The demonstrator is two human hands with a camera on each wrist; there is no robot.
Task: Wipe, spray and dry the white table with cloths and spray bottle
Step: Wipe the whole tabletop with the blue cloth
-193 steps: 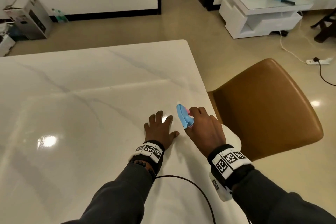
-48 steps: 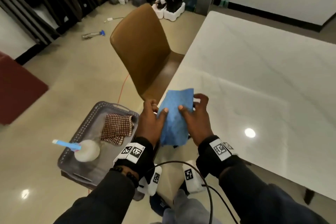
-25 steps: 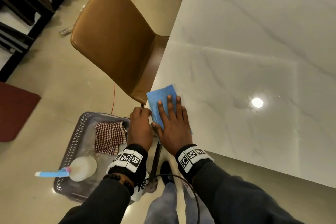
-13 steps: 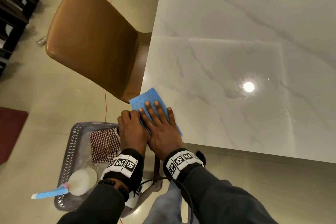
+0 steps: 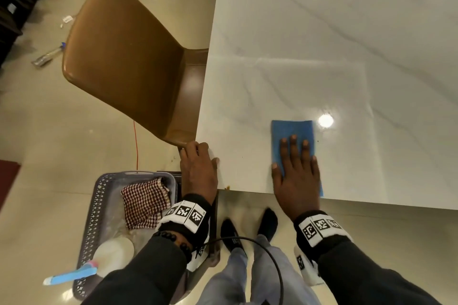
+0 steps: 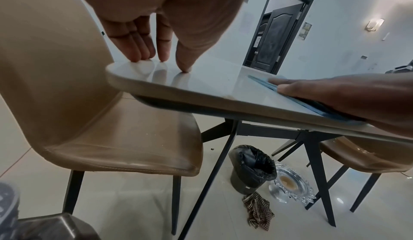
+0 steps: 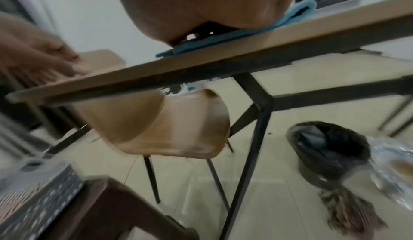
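Observation:
The folded blue cloth lies flat on the white marble table near its front edge. My right hand presses on it with straight, spread fingers; the same cloth shows under that hand in the left wrist view. My left hand rests with its fingertips on the table's front left corner and holds nothing. A checked cloth and a white spray bottle with a blue nozzle sit in the grey basket on a low stool at my left.
A tan chair stands tucked against the table's left side. Under the table are a black bin, a glass dish and another checked rag on the floor. A cable hangs by my legs.
My right hand has slid the blue cloth to the right along the front edge, away from the corner. My left hand let go of the cloth and stays on the corner.

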